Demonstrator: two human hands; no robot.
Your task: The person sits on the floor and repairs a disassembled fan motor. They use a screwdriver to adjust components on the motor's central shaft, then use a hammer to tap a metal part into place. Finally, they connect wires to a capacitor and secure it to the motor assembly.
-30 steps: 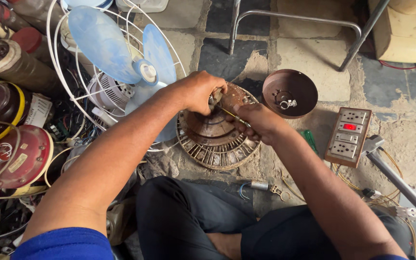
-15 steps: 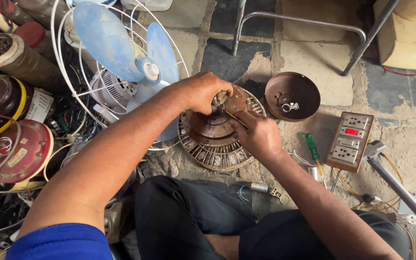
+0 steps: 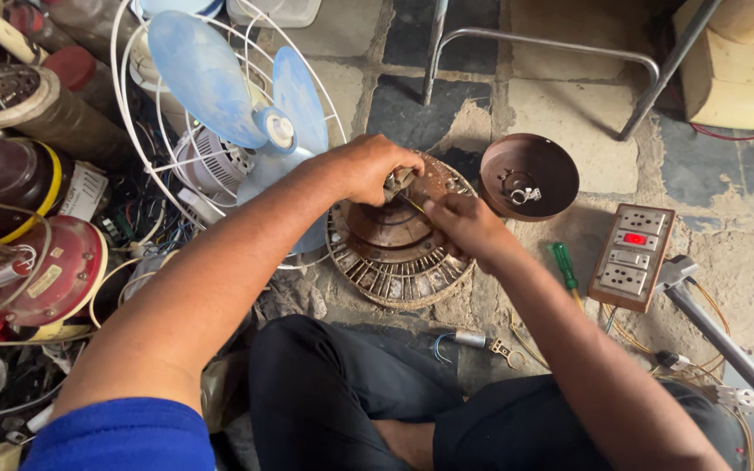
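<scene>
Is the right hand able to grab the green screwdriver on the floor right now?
Probably yes. The green screwdriver lies bare on the floor just beside the right forearm, with nothing over it. But the right hand is busy on the rusty fan motor, pinching something there, so it must let go first.

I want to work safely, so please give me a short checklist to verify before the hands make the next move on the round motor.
1. Motor lies flat on the floor: ok.
2. Left hand grips a small metal tool at the motor's top: ok.
3. Right hand pinches a thin yellow wire beside that tool: ok.
4. Loose small parts are kept in the brown bowl: ok.
5. Green screwdriver lies close by the right forearm: ok.
6. Switch board shows a red light; whether the motor is connected to it: cannot tell.
</scene>
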